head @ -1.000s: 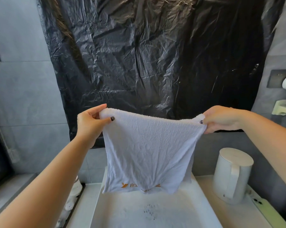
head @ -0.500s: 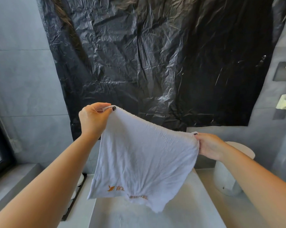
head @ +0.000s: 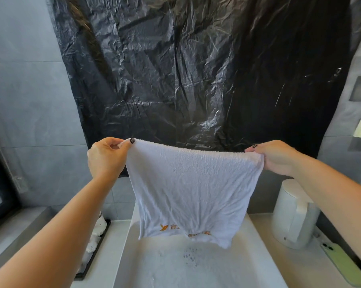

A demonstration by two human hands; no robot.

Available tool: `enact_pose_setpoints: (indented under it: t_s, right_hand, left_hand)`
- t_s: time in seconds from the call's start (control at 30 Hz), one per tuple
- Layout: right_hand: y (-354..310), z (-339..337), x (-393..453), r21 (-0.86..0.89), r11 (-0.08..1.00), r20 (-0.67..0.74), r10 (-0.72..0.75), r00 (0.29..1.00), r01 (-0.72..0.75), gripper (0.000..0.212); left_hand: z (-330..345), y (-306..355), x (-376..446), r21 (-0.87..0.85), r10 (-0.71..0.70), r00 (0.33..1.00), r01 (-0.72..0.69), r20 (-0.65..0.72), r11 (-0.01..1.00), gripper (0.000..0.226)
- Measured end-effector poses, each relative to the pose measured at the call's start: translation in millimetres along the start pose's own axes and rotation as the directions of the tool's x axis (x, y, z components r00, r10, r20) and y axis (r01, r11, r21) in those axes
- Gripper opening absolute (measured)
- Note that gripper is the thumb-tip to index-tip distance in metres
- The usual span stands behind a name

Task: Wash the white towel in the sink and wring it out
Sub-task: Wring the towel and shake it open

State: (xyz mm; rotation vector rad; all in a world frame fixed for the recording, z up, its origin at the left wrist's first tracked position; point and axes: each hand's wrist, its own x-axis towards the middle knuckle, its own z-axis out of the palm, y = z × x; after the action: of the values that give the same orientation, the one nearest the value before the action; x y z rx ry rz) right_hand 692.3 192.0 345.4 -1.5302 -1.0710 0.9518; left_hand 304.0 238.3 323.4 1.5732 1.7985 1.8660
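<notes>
I see both hands raised over the sink [head: 198, 273], holding the white towel [head: 192, 190] spread flat between them. My left hand [head: 107, 156] pinches the top corner at 9 o'clock of the towel, my right hand [head: 277, 156] grips the corner at 3 o'clock. The towel hangs down, orange lettering near its lower edge, just above the basin. A white kettle [head: 293, 215] stands on the counter [head: 258, 229] at 4 o'clock, black plastic sheeting [head: 196, 69] behind at 12.
</notes>
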Motion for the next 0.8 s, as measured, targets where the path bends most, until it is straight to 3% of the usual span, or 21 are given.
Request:
enact_pose_setpoints:
  t_s: [0.1, 0.17, 0.27, 0.43, 0.5, 0.63, 0.8]
  right_hand:
    - [-5, -4, -8, -0.033, 0.998, 0.125, -0.040, 0.991, 0.044, 0.016]
    - [-7, -2, -16, -0.297, 0.943, 0.191, -0.094, 0.977, 0.149, 0.013]
    - [-6, 4, -20, -0.645, 0.715, 0.156, -0.222, 0.963, 0.269, 0.005]
    - [-4, 21, -13, -0.808, 0.555, 0.023, -0.303, 0.953, 0.196, 0.032]
    - [-4, 30, -12, -0.760, 0.640, -0.053, -0.230, 0.972, 0.110, 0.034]
    - [-16, 49, -23, -0.485, 0.874, -0.109, -0.099, 0.989, 0.034, 0.016]
    - [-42, 83, -55, -0.320, 0.935, 0.067, -0.140, 0.988, 0.154, 0.014]
  left_hand:
    - [-1, -11, 2, 0.117, 0.091, 0.996, -0.093, 0.024, 0.989, 0.028]
    - [-1, -17, 2, 0.126, 0.117, 0.992, -0.122, 0.044, 0.985, 0.026]
    - [1, -18, 1, 0.104, 0.124, 0.986, -0.135, 0.107, 0.985, 0.021]
    - [10, -5, -12, 0.023, -0.167, 0.946, 0.167, 0.279, 0.986, 0.018]
    - [15, -4, -18, -0.088, -0.281, 0.905, 0.324, 0.320, 0.942, 0.024]
    - [21, 15, -32, -0.310, -0.508, 0.743, 0.654, 0.435, 0.690, 0.020]
    - [35, 45, -54, -0.375, -0.426, 0.691, 0.695, 0.584, 0.613, 0.020]
